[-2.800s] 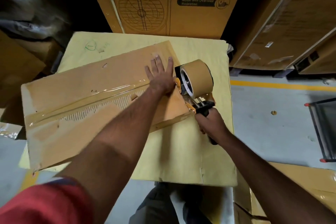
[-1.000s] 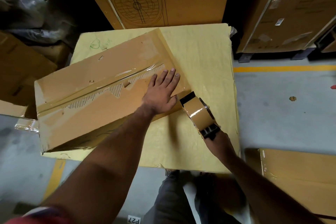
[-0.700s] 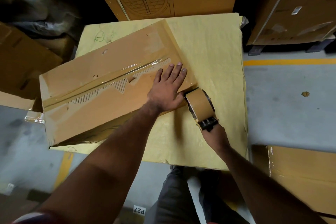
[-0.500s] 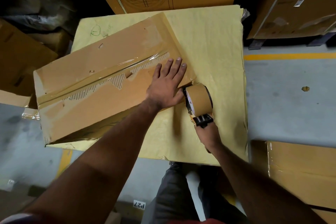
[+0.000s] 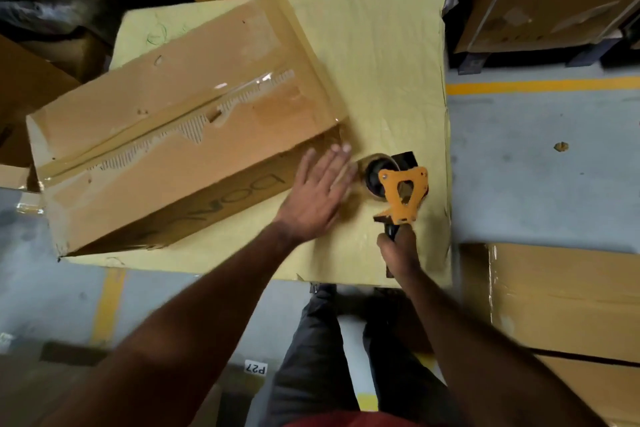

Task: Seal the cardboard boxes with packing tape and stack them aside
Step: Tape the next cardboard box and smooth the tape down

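**Tape run ends at the box's near corner**

Box (image 5: 180,135) lies on the yellow sheet (image 5: 388,55), long axis slanting from lower left up to the far right, shiny tape along its top seam. Left hand (image 5: 317,194), fingers spread flat, sits at the right end of the near side, the closer hand to the box. Right hand (image 5: 398,250) grips the tape dispenser (image 5: 398,191) just right of that, clear of the cardboard. The lift, I'd say, starts from the left.

The cardboard box (image 5: 173,135) lies on the left half of the bench (image 5: 391,55). The tape dispenser (image 5: 398,189) sits to its right, with the left hand (image 5: 315,198) between them.
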### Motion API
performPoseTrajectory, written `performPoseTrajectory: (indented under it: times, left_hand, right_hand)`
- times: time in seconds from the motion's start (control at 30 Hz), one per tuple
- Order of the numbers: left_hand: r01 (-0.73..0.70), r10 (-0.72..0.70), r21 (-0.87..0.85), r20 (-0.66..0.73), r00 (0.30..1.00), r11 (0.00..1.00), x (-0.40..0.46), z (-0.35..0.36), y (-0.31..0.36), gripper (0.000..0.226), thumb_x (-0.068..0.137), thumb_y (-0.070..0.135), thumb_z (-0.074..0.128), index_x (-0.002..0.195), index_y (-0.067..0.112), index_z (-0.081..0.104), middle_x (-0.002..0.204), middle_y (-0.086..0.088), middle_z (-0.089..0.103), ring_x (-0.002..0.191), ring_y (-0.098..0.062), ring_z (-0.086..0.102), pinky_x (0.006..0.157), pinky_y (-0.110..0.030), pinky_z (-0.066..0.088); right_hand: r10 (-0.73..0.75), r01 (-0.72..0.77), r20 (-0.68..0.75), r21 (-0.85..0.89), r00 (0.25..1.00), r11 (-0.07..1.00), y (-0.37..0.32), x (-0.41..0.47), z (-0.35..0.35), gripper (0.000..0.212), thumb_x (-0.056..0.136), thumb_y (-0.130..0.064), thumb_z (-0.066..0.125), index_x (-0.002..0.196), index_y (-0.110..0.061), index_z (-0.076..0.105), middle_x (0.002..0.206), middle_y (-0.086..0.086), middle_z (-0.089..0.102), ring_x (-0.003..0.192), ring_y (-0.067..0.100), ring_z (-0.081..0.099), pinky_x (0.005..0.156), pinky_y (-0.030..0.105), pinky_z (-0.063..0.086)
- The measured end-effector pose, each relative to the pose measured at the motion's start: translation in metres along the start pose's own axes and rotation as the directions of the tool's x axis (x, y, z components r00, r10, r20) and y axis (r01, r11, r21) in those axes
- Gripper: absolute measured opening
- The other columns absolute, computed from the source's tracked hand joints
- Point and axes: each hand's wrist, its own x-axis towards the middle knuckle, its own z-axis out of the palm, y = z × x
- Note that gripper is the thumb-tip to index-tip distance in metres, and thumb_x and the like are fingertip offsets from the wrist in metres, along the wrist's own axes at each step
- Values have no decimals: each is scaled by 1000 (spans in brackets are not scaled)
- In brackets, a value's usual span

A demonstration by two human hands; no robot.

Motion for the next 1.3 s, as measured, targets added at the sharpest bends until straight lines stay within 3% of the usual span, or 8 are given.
performPoseTrajectory:
  times: [0.27, 0.37, 0.47, 0.6, 0.9, 1.0, 1.07, 1.3]
  left_hand:
    - [64, -58, -83, 74, 996, 994, -21, 9, 34, 63, 84, 21, 55, 145, 7, 46, 160, -25, 22, 149, -40, 17, 120, -55, 6]
    - [163, -167, -108, -26, 986, 981, -6, -16, 9, 62, 85, 26, 44, 145, 8, 47, 160, -24, 23, 149, -39, 19, 120, -54, 8]
    - [378, -399, -173, -108, 910, 909, 23, -37, -25, 59, 87, 25, 42, 144, 10, 46, 161, -22, 23, 149, -39, 19, 120, -53, 8]
    - [643, -662, -240, 2, 749, 727, 60, -45, -68, 54, 100, 29, 38, 151, 12, 34, 165, -20, 7, 152, -38, 4, 121, -52, 0]
    - [627, -632, -256, 73, 772, 736, 72, -33, -79, 55, 103, 33, 32, 155, 15, 28, 166, -15, 4, 153, -31, 1, 121, -50, 0]
    - [626, -630, -273, 82, 772, 731, 70, -34, -81, 54, 103, 33, 31, 155, 16, 28, 166, -15, 5, 153, -31, 1, 121, -50, 0]
    - [622, -628, -287, 80, 774, 729, 68, -35, -81, 54, 104, 33, 31, 155, 16, 28, 166, -16, 8, 153, -31, 2, 122, -50, 1]
    - [610, -614, -282, 82, 785, 741, 69, -33, -81, 57, 101, 35, 27, 154, 14, 29, 164, -13, 19, 153, -29, 10, 122, -50, 5]
  right_hand:
    - [125, -179, -149, -438, 981, 881, -7, 22, -12, 46, 82, -18, 73, 121, -3, 52, 123, 20, 49, 110, 39, 57, 83, 48, 53]
    - [-38, -53, -376, -228, 926, 972, -38, 3, -14, 56, 87, -16, 67, 136, 1, 45, 135, 23, 45, 123, 41, 48, 94, 47, 46]
    - [-231, 255, -235, 80, 944, 964, -98, -14, 8, 63, 87, 0, 61, 145, 5, 36, 139, 24, 42, 127, 37, 44, 98, 28, 35]
    - [-244, 163, 97, 509, 965, 845, -184, -43, 48, 86, 82, -5, 52, 158, -8, 11, 158, 10, 31, 142, 21, 36, 114, 25, 29]
    - [-132, -26, 369, 394, 920, 919, -197, -6, 66, 78, 107, -22, 34, 151, -18, -31, 165, -2, 11, 149, 18, 19, 106, 22, 21]
    - [-37, -65, 301, 320, 953, 945, -184, 6, 68, 69, 97, -21, 49, 155, -21, 12, 151, 9, 39, 131, 29, 44, 106, 37, 42]
    - [32, -118, 284, 290, 958, 950, -172, 24, 55, 32, 94, -12, 47, 125, -19, 49, 109, 5, 56, 90, 20, 54, 71, 26, 47]
    - [-177, 205, -126, 265, 976, 942, -166, 11, 16, 60, 90, 6, 43, 148, -7, 35, 142, 15, 49, 127, 31, 51, 104, 30, 42]
